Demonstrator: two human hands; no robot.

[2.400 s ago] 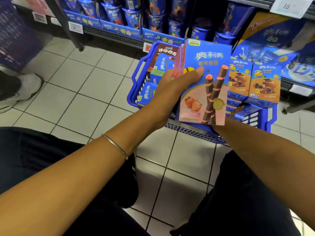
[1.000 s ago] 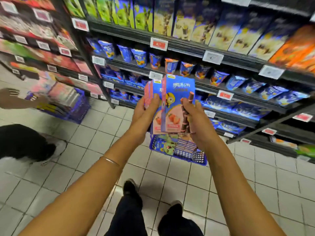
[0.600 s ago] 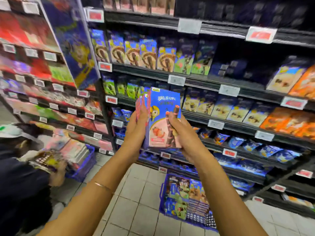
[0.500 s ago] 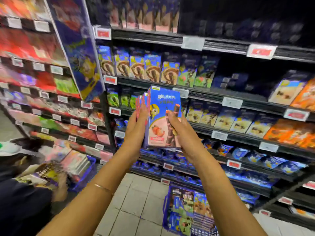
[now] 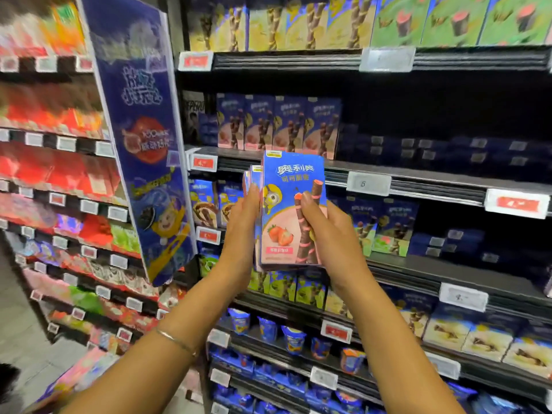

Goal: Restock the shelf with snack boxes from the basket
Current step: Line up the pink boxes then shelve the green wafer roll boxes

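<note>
I hold a small upright stack of blue-and-pink strawberry snack boxes (image 5: 286,216) in front of the shelving. My left hand (image 5: 242,234) presses flat against the stack's left side, fingers straight. My right hand (image 5: 328,231) grips the right side, its thumb curled over the front box. On the shelf (image 5: 388,171) just above and behind the stack stands a row of matching strawberry boxes (image 5: 277,124), with dark room to their right. The basket is out of view.
A tall blue promotional panel (image 5: 143,150) juts out at the left of the bay. Other shelves carry yellow and green boxes (image 5: 358,22) above and blue snack cups (image 5: 292,339) below. Red packets (image 5: 53,168) fill the blurred left bay.
I have stood up from the basket on the floor and raised the stack with both hands to the level of the upper shelves. The basket has dropped out of view.
</note>
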